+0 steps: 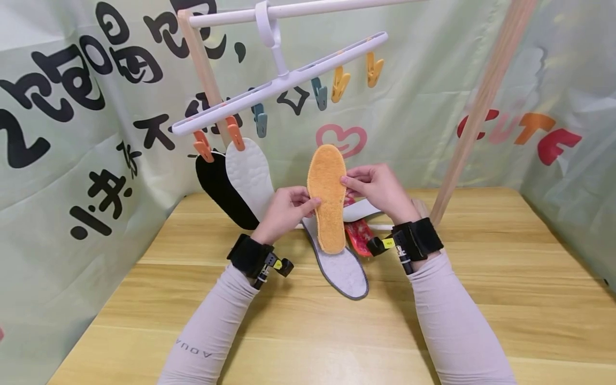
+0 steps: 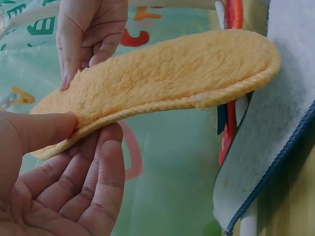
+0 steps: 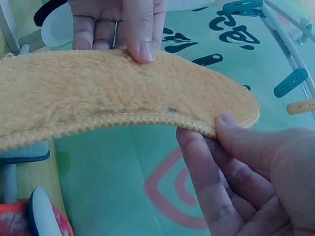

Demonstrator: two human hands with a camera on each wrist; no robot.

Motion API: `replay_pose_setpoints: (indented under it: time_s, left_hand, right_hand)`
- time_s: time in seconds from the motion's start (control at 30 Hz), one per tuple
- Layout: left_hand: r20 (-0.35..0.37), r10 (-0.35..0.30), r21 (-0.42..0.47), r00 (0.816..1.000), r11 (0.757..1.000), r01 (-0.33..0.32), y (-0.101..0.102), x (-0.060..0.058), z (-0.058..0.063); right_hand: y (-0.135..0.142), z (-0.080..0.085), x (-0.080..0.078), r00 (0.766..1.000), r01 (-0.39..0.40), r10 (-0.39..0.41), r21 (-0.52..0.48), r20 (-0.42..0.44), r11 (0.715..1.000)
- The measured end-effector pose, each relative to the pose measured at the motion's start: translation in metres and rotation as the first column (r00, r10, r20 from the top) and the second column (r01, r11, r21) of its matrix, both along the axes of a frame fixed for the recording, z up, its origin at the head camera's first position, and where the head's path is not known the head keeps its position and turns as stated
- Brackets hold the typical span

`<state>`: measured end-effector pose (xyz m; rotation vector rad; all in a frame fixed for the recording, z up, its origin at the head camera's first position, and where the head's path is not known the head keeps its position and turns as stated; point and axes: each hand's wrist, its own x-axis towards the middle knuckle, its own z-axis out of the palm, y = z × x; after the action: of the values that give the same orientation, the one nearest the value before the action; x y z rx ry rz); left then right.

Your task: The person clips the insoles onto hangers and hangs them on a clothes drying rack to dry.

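Note:
A fuzzy orange insole [image 1: 328, 200] with a stitched edge is held upright above the table, between both hands. My left hand [image 1: 285, 209] pinches its left edge around the middle, thumb on the fuzzy face and fingers behind. On the opposite edge, higher up, my right hand [image 1: 377, 187] pinches it the same way; the right wrist view shows this thumb [image 3: 231, 125] near one rounded end. Below and behind the orange insole lies a grey insole [image 1: 344, 272] with a dark border. A black insole [image 1: 223, 190] and a white insole [image 1: 250, 171] hang at the left under orange clips.
A lavender hanger [image 1: 284, 83] hangs tilted from a white rod [image 1: 308, 9]. Blue clips [image 1: 260, 120] and yellow clips [image 1: 340, 85] on it hold nothing. Behind the orange insole lie a red patterned insole [image 1: 360, 238] and a whitish one [image 1: 361, 210]. A wooden post [image 1: 481, 112] stands right.

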<state>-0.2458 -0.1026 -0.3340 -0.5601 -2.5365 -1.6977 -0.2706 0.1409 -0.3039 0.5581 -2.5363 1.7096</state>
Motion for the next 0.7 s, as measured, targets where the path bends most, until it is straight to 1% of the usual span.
replay_pose_setpoints:
  time_s: [0.27, 0.5, 0.7]
  left_hand:
    - [-0.024, 0.002, -0.002, 1.000, 1.000, -0.002, -0.007, 0.002, 0.004]
    - [-0.012, 0.002, -0.005, 1.000, 1.000, -0.003, -0.012, 0.004, 0.007]
    - [-0.025, 0.005, -0.009, 1.000, 1.000, -0.005, -0.023, 0.005, 0.008]
  right_hand:
    - [-0.006, 0.003, 0.005, 1.000, -0.015, 0.015, 0.017, -0.025, 1.000]
    - [-0.011, 0.004, 0.007, 0.999, -0.020, 0.020, 0.016, -0.040, 1.000]
    - [-0.020, 0.003, 0.007, 0.998, -0.008, 0.012, 0.057, -0.066, 0.998]
